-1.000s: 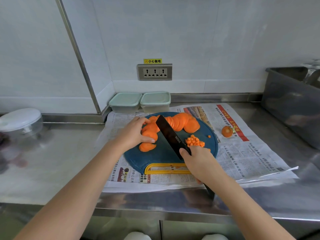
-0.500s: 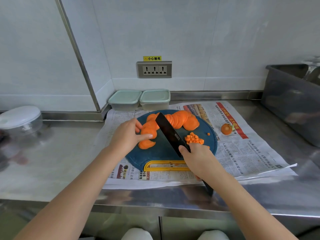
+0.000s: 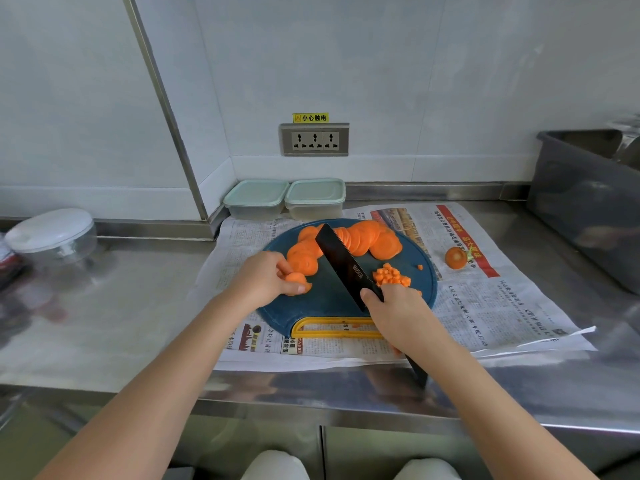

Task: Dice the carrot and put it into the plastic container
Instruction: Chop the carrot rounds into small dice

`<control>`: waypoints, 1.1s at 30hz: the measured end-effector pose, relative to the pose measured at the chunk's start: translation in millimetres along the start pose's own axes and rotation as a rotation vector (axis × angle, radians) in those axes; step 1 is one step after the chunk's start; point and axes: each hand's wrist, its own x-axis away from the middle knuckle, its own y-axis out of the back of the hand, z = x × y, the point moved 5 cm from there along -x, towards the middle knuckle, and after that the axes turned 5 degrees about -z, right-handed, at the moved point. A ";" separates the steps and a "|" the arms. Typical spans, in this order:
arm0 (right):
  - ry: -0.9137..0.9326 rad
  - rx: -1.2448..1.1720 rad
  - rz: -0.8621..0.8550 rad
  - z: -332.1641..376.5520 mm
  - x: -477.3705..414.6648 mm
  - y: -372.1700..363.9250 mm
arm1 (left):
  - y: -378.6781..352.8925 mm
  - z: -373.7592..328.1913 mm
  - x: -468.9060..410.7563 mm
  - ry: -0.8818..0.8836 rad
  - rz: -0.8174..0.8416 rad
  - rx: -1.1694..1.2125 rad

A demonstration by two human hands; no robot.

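Note:
A round dark-blue cutting board (image 3: 325, 301) with a yellow handle lies on newspaper. A curved row of orange carrot slices (image 3: 360, 239) runs across its far half. A small heap of diced carrot (image 3: 390, 275) sits at its right. My left hand (image 3: 266, 277) pinches a small stack of carrot slices (image 3: 297, 280) at the board's left. My right hand (image 3: 398, 315) grips a black knife (image 3: 341, 263), its blade slanting up over the board between the slices and the dice. Two lidded pale-green plastic containers (image 3: 257, 199) (image 3: 315, 197) stand against the back wall.
A carrot end (image 3: 455, 258) lies on the newspaper (image 3: 485, 299) right of the board. A grey bin (image 3: 585, 199) stands at the far right. A lidded clear round tub (image 3: 52, 239) sits at the far left on the steel counter. A wall socket (image 3: 314, 139) is above the containers.
My left hand has pulled back from the row of slices toward me, taking a few slices with it. The knife has stayed raised over the board.

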 end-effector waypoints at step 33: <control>0.003 -0.030 -0.007 -2.5 0.5 -0.1 | 0.6 0.6 -33.3 -0.170 -0.088 0.053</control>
